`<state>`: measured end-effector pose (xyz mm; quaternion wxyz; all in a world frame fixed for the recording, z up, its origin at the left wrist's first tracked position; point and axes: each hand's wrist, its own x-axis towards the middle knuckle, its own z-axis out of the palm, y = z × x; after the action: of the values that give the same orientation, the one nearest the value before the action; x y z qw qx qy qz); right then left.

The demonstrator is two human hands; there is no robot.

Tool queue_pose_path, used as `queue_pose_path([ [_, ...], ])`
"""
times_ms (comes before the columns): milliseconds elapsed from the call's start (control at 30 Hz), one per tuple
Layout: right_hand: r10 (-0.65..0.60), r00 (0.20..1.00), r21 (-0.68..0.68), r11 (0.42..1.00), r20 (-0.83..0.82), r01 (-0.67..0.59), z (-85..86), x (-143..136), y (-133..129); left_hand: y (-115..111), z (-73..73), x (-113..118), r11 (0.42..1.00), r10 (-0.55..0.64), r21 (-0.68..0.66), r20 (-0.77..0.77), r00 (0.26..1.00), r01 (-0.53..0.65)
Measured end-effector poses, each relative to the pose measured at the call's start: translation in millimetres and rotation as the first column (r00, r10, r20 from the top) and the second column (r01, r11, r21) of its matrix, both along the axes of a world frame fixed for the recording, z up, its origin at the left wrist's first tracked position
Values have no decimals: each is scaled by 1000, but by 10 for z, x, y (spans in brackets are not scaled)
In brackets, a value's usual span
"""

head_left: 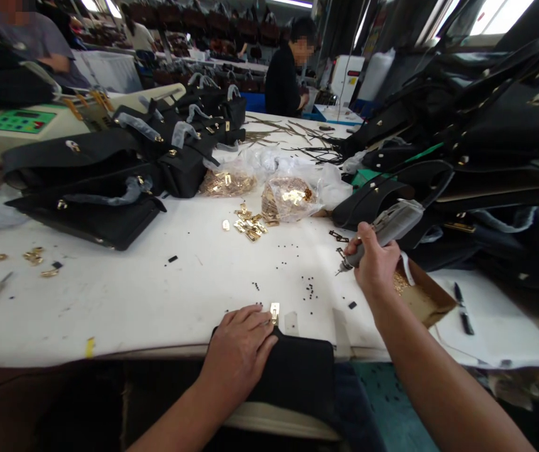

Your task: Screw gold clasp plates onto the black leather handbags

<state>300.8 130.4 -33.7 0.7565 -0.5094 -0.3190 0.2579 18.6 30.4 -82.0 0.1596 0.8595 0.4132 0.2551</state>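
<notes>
Black flap (304, 370), lower centre: my flat left grip (239, 345) apparently steadies it; my right grip (377, 267), clasping the power tool (399, 221), should approach next.

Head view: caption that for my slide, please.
Left hand on a black panel near a gold plate, right hand gripping a gray power tool over a white table.

window (500, 16) glaring beyond white table (109, 301); shadow pooling beneath table; lens bowing table's near edge; background blurring.
</notes>
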Motion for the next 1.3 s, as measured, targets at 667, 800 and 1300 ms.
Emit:
queue_pose_path([
  [667,449,847,-151,852,-285,-502,68,-1340,-673,-89,53,-11,998,-4,-60,-88,996,-1],
  [800,437,852,-156,857,-288,-492,65,-1356,-669,-86,49,-12,998,-5,-66,-92,996,-1],
  [1300,409,863,-144,874,-296,-464,46,-1335,-675,-83,43,3,998,1,-60,-92,996,-6],
])
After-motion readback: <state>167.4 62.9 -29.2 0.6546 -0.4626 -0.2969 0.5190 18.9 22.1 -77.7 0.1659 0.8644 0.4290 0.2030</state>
